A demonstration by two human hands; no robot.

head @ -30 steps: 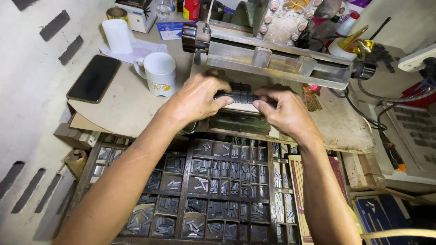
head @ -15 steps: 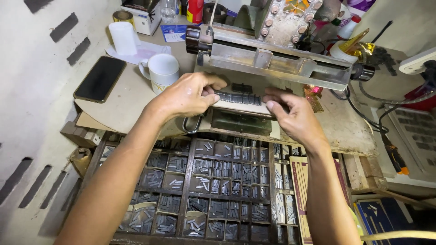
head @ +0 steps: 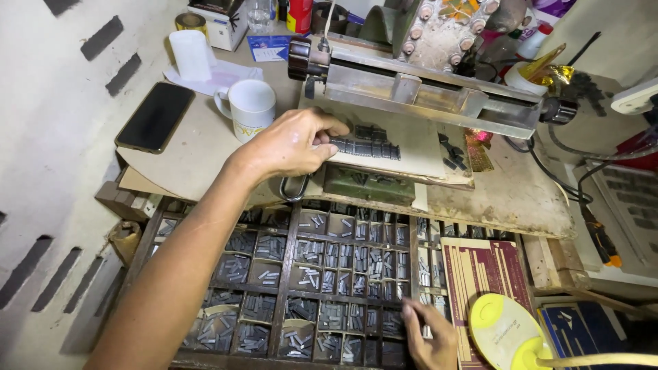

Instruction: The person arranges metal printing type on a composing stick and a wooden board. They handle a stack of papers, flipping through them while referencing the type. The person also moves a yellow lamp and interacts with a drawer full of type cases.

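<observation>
I am watching the left hand (head: 295,144) curling its fingers half closed over the left end of a row of type (head: 364,147), thumb and fingertips pinching that end against the board (head: 411,154). The row is lying flat along the board's middle, just below a smaller cluster of dark pieces, with a few loose pieces (head: 449,152) scattered near the board's right edge. The left forearm is stretching up from the lower left corner of the view, crossing the type case (head: 301,274), wrist bent slightly inward.

The right hand (head: 428,336) is reaching low at the bottom edge of the case, fingers loosely open and spread, tips touching the compartments near the case's lower right corner; I cannot tell whether it is pinching a piece. A yellow disc (head: 504,329) is lying just beside it, over a dark red sheet (head: 480,267).

The board is sitting on a green block (head: 367,185) at the bench's front edge, and a metal press (head: 418,85) is standing just behind it. A white mug (head: 250,106) is standing near the left hand, with a black phone (head: 154,116) lying flat toward the bench's left edge and a white cup (head: 190,55) behind them. Cables are trailing off at the right edge, and a pale wall with dark slots is running along the left.
</observation>
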